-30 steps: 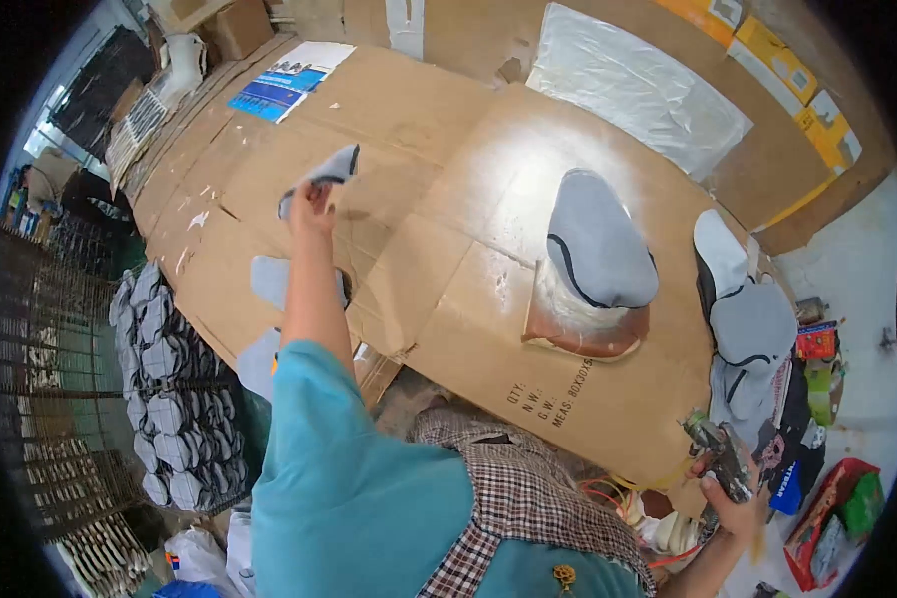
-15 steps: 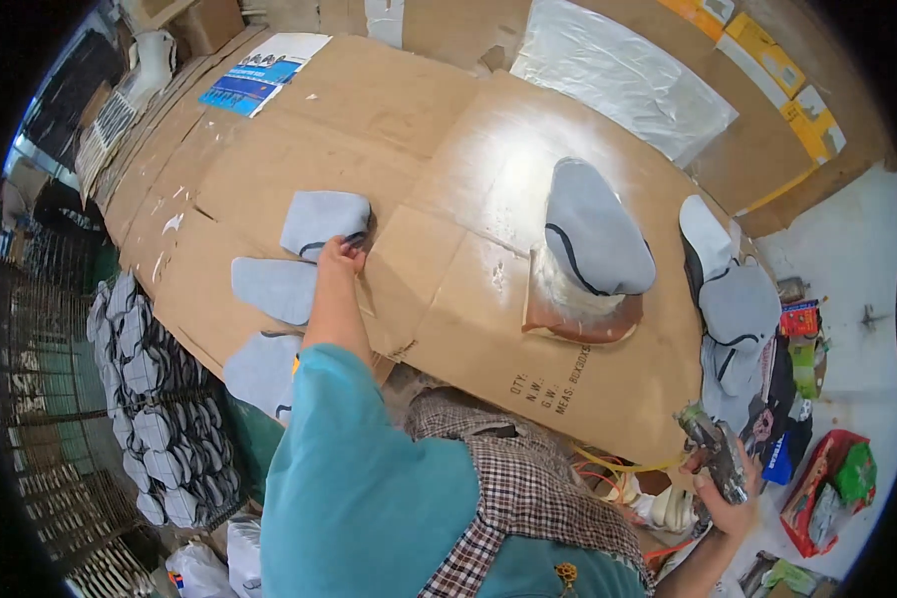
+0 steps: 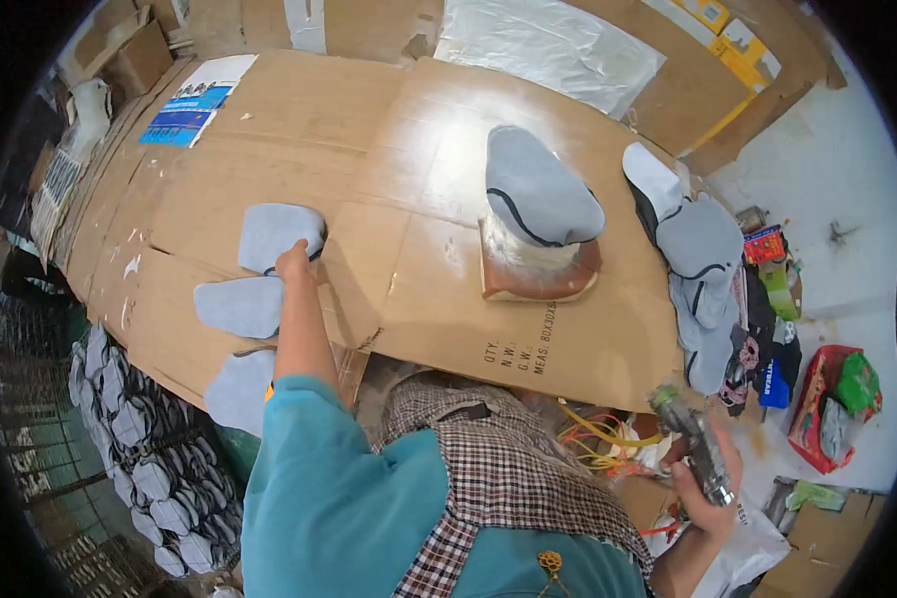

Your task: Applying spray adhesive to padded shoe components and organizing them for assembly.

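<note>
My left hand (image 3: 293,261) reaches out over the cardboard-covered table. Its fingers are closed on the right edge of a grey fabric piece (image 3: 274,231), rounded and dark-trimmed; the fingertips are partly hidden. Two similar flat grey pieces, a middle one (image 3: 237,306) and a nearer one (image 3: 239,394), lie beside my forearm. Low on the right, off the table's near edge, my right hand (image 3: 710,483) grips a worn metal spray gun (image 3: 690,439). A larger grey piece with a dark trim line (image 3: 540,189) rests tilted on a brown block (image 3: 538,277) crusted with white.
More grey pieces (image 3: 703,239) are heaped at the table's right end. A wire rack (image 3: 45,419) and stacked grey pieces (image 3: 135,419) stand at the left. Yellow and orange hoses (image 3: 603,439) hang below the table's edge. A red bag (image 3: 817,419) lies at far right.
My view has shifted, so the table sits further left in it. The spray gun has tilted slightly in my right hand. My left hand stays at the same grey piece.
</note>
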Motion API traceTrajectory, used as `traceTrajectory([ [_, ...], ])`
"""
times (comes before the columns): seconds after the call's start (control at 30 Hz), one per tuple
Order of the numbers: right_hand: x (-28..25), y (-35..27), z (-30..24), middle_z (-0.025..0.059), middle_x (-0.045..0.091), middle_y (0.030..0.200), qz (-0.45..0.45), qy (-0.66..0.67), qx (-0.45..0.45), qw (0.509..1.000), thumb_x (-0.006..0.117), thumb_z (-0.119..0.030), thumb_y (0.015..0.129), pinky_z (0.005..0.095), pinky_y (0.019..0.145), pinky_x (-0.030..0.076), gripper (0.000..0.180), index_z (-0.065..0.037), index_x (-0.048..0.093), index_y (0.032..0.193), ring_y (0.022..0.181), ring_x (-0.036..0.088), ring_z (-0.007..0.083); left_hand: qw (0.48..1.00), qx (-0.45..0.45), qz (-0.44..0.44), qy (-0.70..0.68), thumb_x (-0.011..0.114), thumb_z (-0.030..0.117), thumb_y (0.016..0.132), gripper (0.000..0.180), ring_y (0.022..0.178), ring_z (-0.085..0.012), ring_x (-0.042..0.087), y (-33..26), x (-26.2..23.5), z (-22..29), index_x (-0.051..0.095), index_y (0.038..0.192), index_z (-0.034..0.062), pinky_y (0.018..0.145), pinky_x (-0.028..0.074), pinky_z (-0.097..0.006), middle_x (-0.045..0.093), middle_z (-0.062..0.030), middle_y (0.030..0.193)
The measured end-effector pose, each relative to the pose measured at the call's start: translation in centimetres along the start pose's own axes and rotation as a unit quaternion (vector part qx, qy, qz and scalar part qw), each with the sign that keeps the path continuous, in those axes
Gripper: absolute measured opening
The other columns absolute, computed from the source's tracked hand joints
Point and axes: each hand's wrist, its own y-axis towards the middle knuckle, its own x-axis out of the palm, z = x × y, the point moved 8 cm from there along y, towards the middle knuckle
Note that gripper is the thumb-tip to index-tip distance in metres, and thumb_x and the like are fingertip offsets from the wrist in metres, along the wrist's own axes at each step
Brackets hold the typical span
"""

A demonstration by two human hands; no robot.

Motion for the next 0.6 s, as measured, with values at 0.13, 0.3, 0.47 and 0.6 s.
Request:
traceTrajectory([
  [0.13,1.7,-0.4,-3.2,0.0099,0.062,0.073,-0.001,-0.009,-0.002,1.000,0.066,-0.014,0.067,0.0250,0.060,0.047,0.052,0.003,0.048,0.112,0.063,0.059,0.0145,0.996,0.039,-0.040,-0.070,0.061,0.016,0.071,0.019,0.050,-0.0155,0.044,-2.3,1.9,-1.5,0.053,0.066,-0.0004,0.044,0.033,-0.030,0.052,-0.0060,0.061],
  [0.3,0.9,-1.0,-3.4,0.0096,0.062,0.073,-0.021,-0.072,-0.022,0.997,0.062,-0.009,0.066,0.0265,0.061,0.047,0.047,0.003,0.049,0.109,0.064,0.060,0.0162,0.988,0.147,-0.044,0.017,0.049,0.024,0.077,0.029,0.053,-0.0171,0.049,-1.6,-1.1,-2.6,0.051,0.061,0.0005,0.049,0.036,-0.032,0.054,-0.0072,0.061],
  [0.47,-0.7,-1.1,-2.3,0.0115,0.062,0.077,-0.016,-0.022,-0.015,1.000,0.062,-0.009,0.066,0.0270,0.062,0.047,0.047,0.004,0.049,0.109,0.066,0.061,0.0172,0.990,0.139,-0.009,0.025,0.042,0.031,0.081,0.041,0.054,-0.0185,0.051,-9.0,-5.2,0.6,0.052,0.056,-0.0003,0.054,0.039,-0.034,0.054,-0.0091,0.056],
  [0.6,-1.1,2.2,-2.5,0.0101,0.059,0.075,-0.006,-0.003,-0.049,0.999,0.061,-0.007,0.067,0.0266,0.058,0.046,0.046,0.004,0.048,0.110,0.060,0.058,0.0155,0.994,0.102,0.040,0.004,0.044,0.037,0.084,0.047,0.054,-0.0193,0.051,-9.5,-9.0,-1.3,0.049,0.056,0.0008,0.053,0.041,-0.032,0.054,-0.0109,0.056],
])
